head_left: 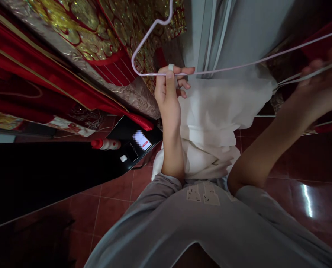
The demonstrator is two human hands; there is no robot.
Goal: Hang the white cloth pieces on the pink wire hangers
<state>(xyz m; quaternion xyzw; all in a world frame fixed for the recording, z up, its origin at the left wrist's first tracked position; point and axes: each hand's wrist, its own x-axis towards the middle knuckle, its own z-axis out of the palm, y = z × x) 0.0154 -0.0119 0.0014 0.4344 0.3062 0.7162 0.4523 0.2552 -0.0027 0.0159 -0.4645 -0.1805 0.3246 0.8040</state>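
Observation:
My left hand pinches the lower bar of a pale pink wire clothes hanger between thumb and fingers. A white band circles one finger. The hanger's bar stretches right, past the edge of the view. At the far right my right hand is smeared by motion, with thin white straps drawn tight across it. Those straps run from the upper right corner of a white garment, which hangs in front of me, below the bar. How the right fingers close round the straps is blurred.
Red and gold sequined garments hang at the left. A black table holds a red-capped bottle, a lit phone, a dark phone and a small white case. Red floor tiles lie below.

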